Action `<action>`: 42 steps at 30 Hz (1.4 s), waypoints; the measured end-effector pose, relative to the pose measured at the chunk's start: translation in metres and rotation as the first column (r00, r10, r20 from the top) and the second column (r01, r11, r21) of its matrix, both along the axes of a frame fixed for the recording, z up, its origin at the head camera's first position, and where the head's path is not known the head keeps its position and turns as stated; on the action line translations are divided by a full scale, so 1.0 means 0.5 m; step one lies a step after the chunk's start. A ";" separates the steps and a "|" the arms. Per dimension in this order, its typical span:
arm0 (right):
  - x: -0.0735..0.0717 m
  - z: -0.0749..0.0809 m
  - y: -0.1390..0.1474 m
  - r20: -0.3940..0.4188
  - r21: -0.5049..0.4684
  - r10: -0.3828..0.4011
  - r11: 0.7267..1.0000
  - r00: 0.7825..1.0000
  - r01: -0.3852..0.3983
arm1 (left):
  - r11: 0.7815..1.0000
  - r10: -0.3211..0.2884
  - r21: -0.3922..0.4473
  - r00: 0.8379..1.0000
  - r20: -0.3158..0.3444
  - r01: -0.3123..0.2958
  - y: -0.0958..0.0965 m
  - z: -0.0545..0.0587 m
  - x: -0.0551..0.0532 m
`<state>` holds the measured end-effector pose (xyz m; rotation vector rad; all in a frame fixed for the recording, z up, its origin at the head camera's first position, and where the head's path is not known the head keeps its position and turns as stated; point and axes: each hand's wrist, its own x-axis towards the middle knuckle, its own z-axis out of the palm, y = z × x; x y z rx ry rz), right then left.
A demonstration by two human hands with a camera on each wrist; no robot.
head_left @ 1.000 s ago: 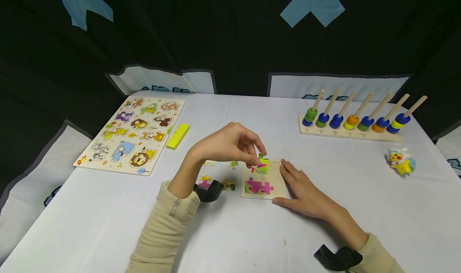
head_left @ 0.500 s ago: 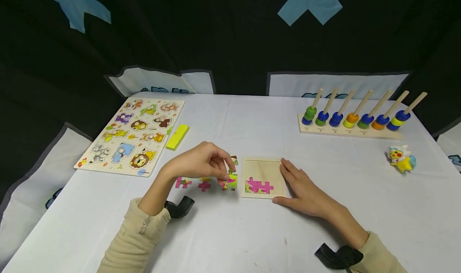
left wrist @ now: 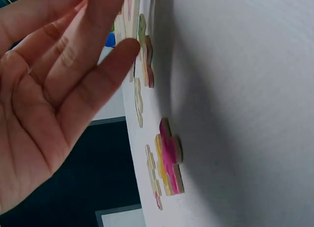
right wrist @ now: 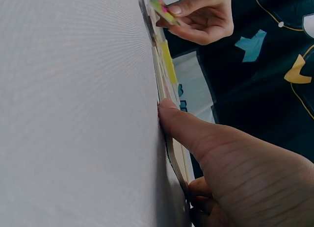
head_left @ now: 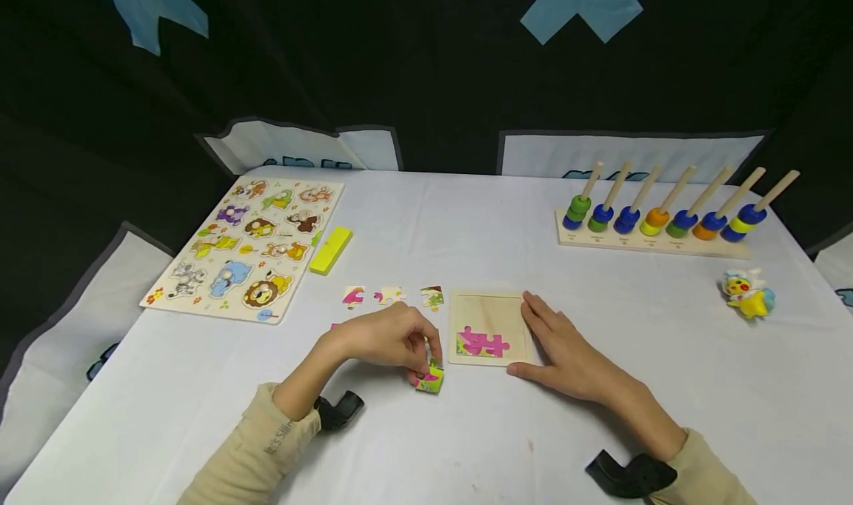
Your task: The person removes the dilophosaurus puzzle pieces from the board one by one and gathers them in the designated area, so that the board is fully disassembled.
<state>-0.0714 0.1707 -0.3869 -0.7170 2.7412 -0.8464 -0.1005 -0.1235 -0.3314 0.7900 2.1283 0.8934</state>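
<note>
My left hand [head_left: 393, 338] pinches a green and pink jigsaw piece [head_left: 429, 380] between thumb and fingers, just off the near left corner of a square wooden puzzle tray [head_left: 489, 309]. The same piece [right wrist: 164, 11] appears tilted in the right wrist view. Joined pink pieces [head_left: 481, 344] lie in the tray's near left part. Along its right side rests my right hand [head_left: 566, 357], fingers straight at the edge and thumb at the near corner. Loose pieces, among them a pink one [head_left: 354, 295] and a green one [head_left: 432, 296], lie left of the tray. My left hand partly hides others.
An animal peg puzzle board [head_left: 243, 249] lies at the left, with a yellow block [head_left: 330, 250] beside it. At the back right stands a wooden peg counter [head_left: 653, 244] with coloured rings. A small yellow figurine [head_left: 748, 298] sits at the right.
My left hand has carried the jigsaw piece from over the tray to the left, then towards me to the tray's near left corner. My right hand has stayed in place.
</note>
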 end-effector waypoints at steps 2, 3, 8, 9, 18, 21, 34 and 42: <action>0.000 0.000 0.001 -0.005 0.003 -0.002 1.000 1.000 0.002 | 1.000 -0.001 -0.028 1.000 -0.021 0.000 0.004 -0.001 0.002; -0.001 -0.001 0.001 -0.005 0.006 -0.004 1.000 1.000 0.004 | 0.999 -0.003 -0.047 0.999 -0.037 0.002 0.005 -0.001 0.003; -0.003 -0.003 0.000 0.007 0.012 -0.006 1.000 1.000 0.006 | 0.990 -0.002 -0.137 0.993 -0.119 -0.015 0.011 0.002 0.012; -0.003 -0.003 0.000 0.006 0.012 -0.006 1.000 1.000 0.006 | 0.988 -0.002 -0.152 0.990 -0.140 -0.019 0.012 0.003 0.014; -0.001 0.000 0.001 -0.002 0.007 -0.001 1.000 1.000 0.001 | 0.974 -0.020 -0.220 0.950 -0.312 -0.052 0.026 0.010 0.026; -0.002 0.000 -0.001 0.013 0.008 -0.004 1.000 1.000 0.004 | 0.971 0.003 -0.225 0.944 -0.329 -0.081 0.028 0.011 0.031; 0.000 -0.002 -0.001 0.023 0.002 -0.011 1.000 1.000 0.011 | 0.935 -0.019 -0.310 0.853 -0.521 -0.169 0.040 0.018 0.053; 0.001 -0.002 -0.001 0.014 -0.007 -0.007 1.000 1.000 0.007 | 0.912 -0.092 -0.351 0.730 -0.677 -0.210 0.051 0.015 0.070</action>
